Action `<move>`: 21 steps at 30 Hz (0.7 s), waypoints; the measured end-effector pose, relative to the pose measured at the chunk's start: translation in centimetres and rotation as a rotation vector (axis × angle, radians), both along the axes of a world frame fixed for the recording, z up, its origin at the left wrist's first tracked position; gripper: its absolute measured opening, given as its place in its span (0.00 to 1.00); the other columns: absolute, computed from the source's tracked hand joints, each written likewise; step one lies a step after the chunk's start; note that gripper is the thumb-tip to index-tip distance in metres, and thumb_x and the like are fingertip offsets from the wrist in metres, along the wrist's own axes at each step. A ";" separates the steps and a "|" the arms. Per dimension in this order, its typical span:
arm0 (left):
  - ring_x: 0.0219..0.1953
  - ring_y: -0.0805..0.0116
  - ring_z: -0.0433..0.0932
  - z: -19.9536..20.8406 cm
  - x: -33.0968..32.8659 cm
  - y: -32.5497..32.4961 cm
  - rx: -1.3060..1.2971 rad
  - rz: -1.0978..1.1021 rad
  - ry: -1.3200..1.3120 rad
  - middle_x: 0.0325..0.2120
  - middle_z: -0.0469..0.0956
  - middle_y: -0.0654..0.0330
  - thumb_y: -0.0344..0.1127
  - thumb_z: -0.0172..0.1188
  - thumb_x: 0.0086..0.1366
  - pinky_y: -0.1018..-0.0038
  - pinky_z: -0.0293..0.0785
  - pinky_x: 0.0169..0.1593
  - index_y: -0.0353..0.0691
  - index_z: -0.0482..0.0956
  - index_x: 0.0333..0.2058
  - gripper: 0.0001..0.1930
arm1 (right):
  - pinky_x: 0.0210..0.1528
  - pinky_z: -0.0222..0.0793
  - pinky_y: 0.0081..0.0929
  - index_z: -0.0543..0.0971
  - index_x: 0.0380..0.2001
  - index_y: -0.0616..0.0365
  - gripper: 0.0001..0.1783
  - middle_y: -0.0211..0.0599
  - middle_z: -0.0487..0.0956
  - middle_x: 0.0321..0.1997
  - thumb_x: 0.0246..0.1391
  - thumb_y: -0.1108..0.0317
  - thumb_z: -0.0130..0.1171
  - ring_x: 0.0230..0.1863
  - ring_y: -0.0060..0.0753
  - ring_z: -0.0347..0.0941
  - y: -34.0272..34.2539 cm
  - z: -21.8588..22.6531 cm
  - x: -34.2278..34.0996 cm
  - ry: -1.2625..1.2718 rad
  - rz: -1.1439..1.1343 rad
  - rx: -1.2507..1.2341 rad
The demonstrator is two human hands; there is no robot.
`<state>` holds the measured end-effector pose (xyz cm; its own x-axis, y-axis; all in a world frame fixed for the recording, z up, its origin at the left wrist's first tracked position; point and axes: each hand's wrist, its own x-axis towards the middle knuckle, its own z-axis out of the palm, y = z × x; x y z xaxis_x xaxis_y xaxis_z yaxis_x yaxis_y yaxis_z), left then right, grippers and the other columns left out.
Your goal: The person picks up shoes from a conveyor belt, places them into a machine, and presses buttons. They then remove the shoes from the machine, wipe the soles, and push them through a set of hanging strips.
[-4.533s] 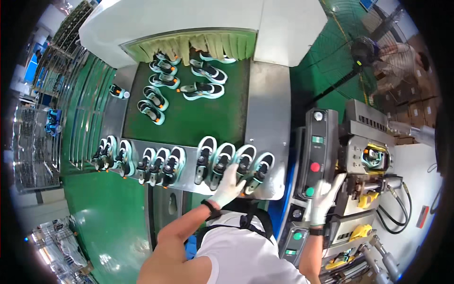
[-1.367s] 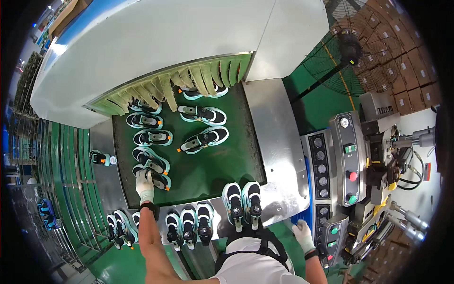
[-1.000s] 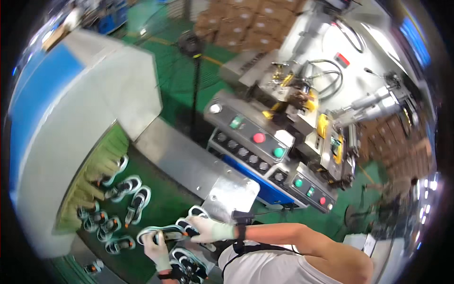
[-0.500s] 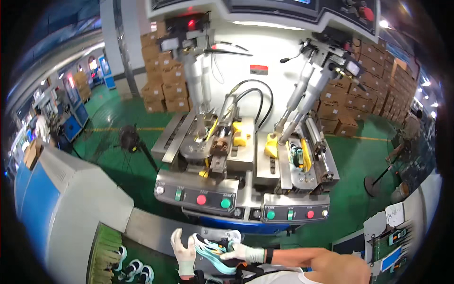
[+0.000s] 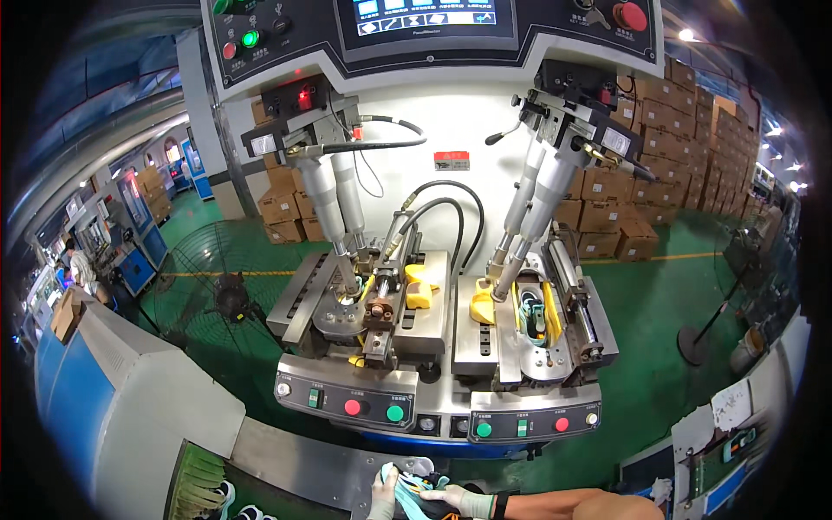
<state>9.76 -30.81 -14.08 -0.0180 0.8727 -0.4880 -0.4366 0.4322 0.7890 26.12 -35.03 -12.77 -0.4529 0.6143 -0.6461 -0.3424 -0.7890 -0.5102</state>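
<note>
Low in the picture, close to my body, I hold a sneaker (image 5: 409,496) with pale aqua and dark parts between both hands. My left hand (image 5: 383,497), in a pale glove, is closed on the sneaker's left side. From the right, my right hand (image 5: 452,497), gloved too with a dark band at the wrist, grips its other side. The lower part of the sneaker is cut off by the picture's edge. Beyond it stands a two-station press machine; another dark and aqua shoe (image 5: 531,317) sits in its right station between yellow pads (image 5: 553,319).
Two control panels (image 5: 345,400) with coloured buttons face me under metal cylinders (image 5: 529,208). A lit screen (image 5: 425,19) is overhead. Several shoes (image 5: 250,511) lie on a green conveyor at lower left. Stacked cartons (image 5: 663,147) and floor fans (image 5: 232,296) stand behind.
My left hand, open and raised beside the sneaker before, has closed on it. The sneaker has turned in my hands. The view has tilted up, showing more of the screen.
</note>
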 end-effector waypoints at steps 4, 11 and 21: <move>0.31 0.60 0.81 -6.1 -2.7 -0.2 0.019 -0.095 0.161 0.28 0.80 0.53 0.44 0.40 0.76 0.65 0.80 0.35 0.39 0.76 0.35 0.18 | 0.66 0.64 0.22 0.74 0.58 0.64 0.21 0.37 0.75 0.63 0.62 0.74 0.59 0.64 0.28 0.68 -0.4 -0.8 -1.1 0.036 -0.047 -0.024; 0.44 0.57 0.80 -10.4 -5.3 0.6 0.138 -0.175 0.499 0.40 0.80 0.51 0.50 0.49 0.71 0.65 0.76 0.48 0.37 0.76 0.50 0.22 | 0.46 0.74 0.21 0.79 0.50 0.61 0.29 0.32 0.83 0.45 0.50 0.54 0.74 0.41 0.24 0.78 -0.2 -6.0 -1.7 -0.092 0.020 -0.080; 0.52 0.62 0.77 -9.4 -5.5 -1.4 0.112 -0.156 0.338 0.50 0.79 0.50 0.51 0.57 0.68 0.68 0.71 0.55 0.34 0.73 0.59 0.29 | 0.46 0.74 0.25 0.81 0.46 0.64 0.26 0.33 0.83 0.43 0.51 0.54 0.72 0.40 0.26 0.78 -2.2 -4.6 -1.8 -0.148 -0.019 0.032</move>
<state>4.30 -32.20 -23.52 -0.0247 0.9250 -0.3791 -0.0794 0.3762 0.9231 24.34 -37.19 -17.36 -0.3419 0.6431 -0.6852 -0.2765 -0.7657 -0.5807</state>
